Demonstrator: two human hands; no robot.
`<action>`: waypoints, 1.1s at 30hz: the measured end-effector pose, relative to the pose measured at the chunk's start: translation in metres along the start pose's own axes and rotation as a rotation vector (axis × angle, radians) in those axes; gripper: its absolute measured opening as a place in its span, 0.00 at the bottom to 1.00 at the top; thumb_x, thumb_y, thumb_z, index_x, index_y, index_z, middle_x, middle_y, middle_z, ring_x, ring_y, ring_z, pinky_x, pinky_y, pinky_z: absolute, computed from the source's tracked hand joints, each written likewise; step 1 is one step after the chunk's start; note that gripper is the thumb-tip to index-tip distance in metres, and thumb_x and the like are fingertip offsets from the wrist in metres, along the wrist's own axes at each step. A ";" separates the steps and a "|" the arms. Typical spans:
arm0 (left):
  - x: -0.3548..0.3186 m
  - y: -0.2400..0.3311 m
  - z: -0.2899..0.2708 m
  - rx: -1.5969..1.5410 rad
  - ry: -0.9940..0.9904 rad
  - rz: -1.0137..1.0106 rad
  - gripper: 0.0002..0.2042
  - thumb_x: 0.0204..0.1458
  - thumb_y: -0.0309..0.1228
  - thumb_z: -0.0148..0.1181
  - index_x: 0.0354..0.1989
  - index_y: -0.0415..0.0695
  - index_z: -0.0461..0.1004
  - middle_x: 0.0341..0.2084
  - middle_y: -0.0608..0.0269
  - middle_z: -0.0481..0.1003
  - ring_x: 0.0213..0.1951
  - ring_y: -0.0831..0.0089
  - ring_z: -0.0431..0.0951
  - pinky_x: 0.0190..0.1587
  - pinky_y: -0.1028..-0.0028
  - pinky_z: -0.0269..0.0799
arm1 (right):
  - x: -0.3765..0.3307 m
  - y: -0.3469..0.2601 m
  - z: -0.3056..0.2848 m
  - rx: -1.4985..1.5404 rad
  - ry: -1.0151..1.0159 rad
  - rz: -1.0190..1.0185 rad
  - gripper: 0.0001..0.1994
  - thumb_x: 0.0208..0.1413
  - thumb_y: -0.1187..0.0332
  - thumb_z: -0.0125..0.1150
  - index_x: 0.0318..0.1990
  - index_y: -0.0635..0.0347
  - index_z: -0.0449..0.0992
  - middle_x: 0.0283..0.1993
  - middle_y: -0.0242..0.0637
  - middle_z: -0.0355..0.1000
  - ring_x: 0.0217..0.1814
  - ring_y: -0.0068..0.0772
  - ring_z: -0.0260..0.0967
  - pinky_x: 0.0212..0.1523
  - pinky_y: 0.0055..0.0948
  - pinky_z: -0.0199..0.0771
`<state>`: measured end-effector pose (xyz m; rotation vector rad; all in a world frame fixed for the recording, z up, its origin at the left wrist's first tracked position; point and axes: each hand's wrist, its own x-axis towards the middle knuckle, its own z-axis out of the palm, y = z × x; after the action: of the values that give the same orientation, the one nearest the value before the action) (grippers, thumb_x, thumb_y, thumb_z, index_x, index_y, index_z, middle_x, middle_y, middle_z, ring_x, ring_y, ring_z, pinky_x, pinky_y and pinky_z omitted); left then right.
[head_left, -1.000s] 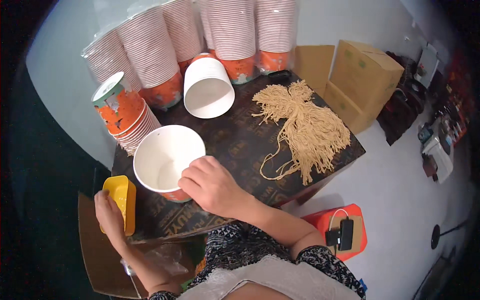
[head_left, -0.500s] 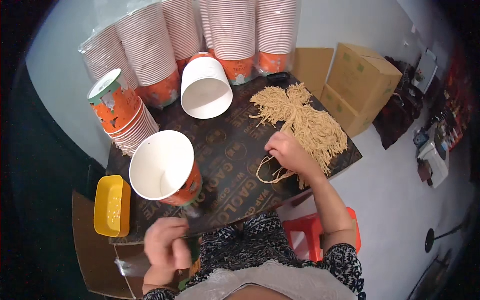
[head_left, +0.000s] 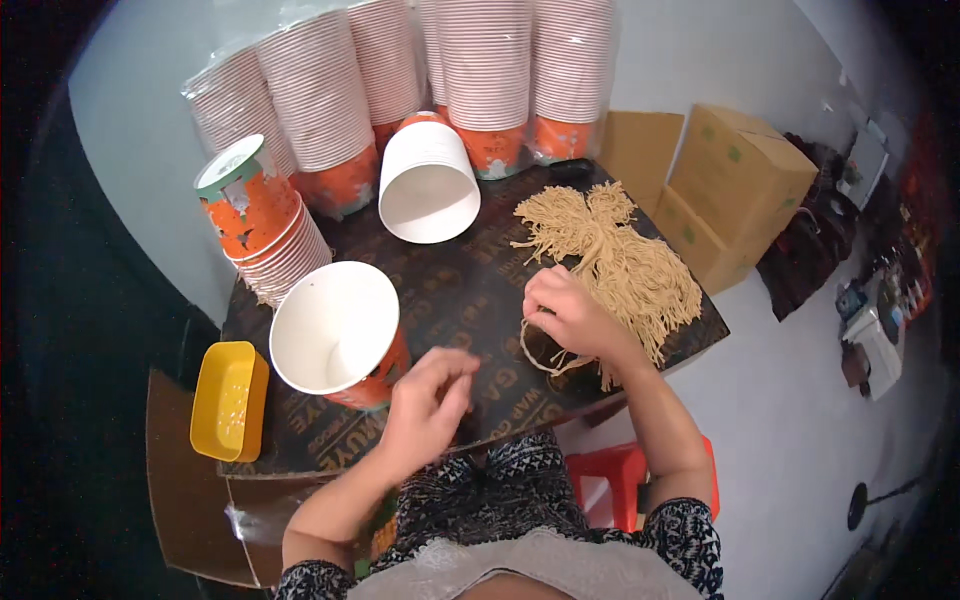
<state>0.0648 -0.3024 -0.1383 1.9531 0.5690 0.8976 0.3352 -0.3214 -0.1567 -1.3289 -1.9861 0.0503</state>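
My right hand (head_left: 566, 312) is closed in a pinch on a thin tan cord (head_left: 533, 356), whose loop hangs down onto the dark tabletop. Just beyond it lies a bundle of tan cords (head_left: 640, 270), gathered near its middle with frayed ends. My left hand (head_left: 428, 405) is over the table's front edge, empty, its thumb and bent fingers apart. Close to that hand, on its left, stands a large orange paper bucket (head_left: 335, 330) with a white inside, its mouth tilted toward me. Another paper bucket (head_left: 430, 195) lies on its side farther back, its white mouth facing me.
Tall stacks of paper buckets in clear plastic (head_left: 310, 90) line the back of the table. A shorter leaning stack (head_left: 250, 200) is at the left, near a yellow plastic tub (head_left: 258, 410) holding small pale pieces. Cardboard boxes (head_left: 740, 190) and a red stool (head_left: 610, 470) stand to the right.
My left hand has risen from below the table edge, moving right and forward past the bucket. My right hand stays near the cords, still pinching. The whole view has shifted slightly.
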 end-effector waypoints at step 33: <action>0.025 -0.027 0.029 -0.960 -0.087 -0.571 0.08 0.58 0.25 0.57 0.44 0.35 0.73 0.20 0.66 0.71 0.14 0.82 0.67 0.13 0.81 0.60 | 0.013 -0.047 0.015 0.314 0.078 -0.040 0.04 0.46 0.77 0.64 0.29 0.62 0.74 0.42 0.39 0.66 0.47 0.40 0.64 0.49 0.33 0.66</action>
<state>0.1025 -0.2871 -0.1627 0.8837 0.4743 0.5468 0.2870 -0.3279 -0.1409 -1.0727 -1.8487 0.2762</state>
